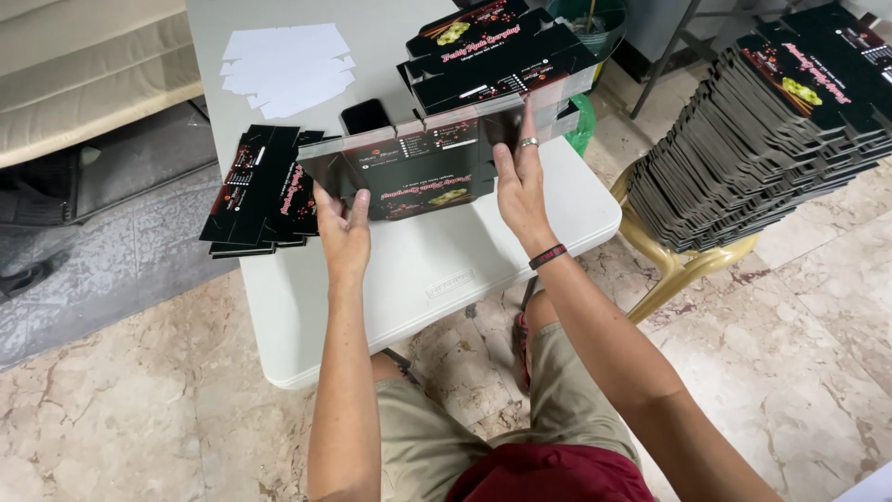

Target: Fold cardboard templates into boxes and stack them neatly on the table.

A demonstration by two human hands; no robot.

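Glossy black carton blank (409, 172), 2 hands

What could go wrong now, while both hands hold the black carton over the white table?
1. The small pile of flat cartons overhangs the edge of the table beside the left hand; a nudge might push it to the floor.
2. The black phone lies just behind the held carton, so it could get knocked.
3. The tall stack on the yellow chair leans and might slide. The right hand is nearest to it.
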